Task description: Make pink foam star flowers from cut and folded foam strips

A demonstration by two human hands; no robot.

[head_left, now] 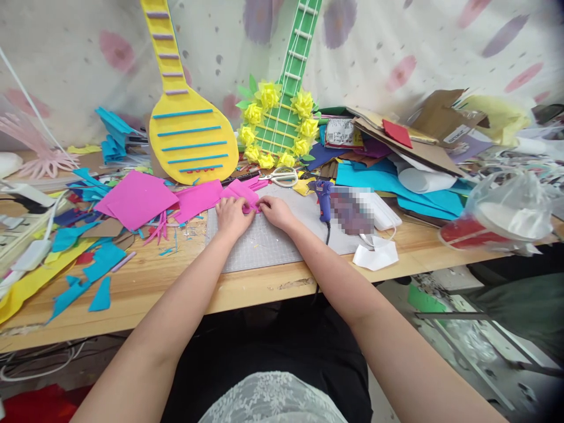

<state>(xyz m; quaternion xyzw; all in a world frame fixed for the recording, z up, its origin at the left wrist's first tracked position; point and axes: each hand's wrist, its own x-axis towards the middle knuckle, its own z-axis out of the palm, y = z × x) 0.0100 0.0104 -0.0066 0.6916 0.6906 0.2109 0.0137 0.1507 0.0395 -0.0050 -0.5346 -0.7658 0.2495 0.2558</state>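
A bright pink craft sheet [239, 189] lies on the grey gridded cutting mat [282, 249]; I cannot tell if it is paper or felt. My left hand [235, 217] rests on its near edge, thumb and fingers closed on it. Close beside, my right hand [277, 212] pinches the same sheet near its right corner. The fingertips almost meet, and the bit between them is partly hidden. Scissors with pale handles [282, 176] lie just behind the right hand. Further right on the mat is a blue glue gun [325, 201], its cord running off the table's front.
More pink sheets [137, 200] and blue scraps [103, 261] cover the left side. A yellow guitar-like cutout [194, 138] and a green one with yellow flowers [278, 126] lean at the back. Cardboard and paper pile up right, near a bag-covered red tub [467, 232].
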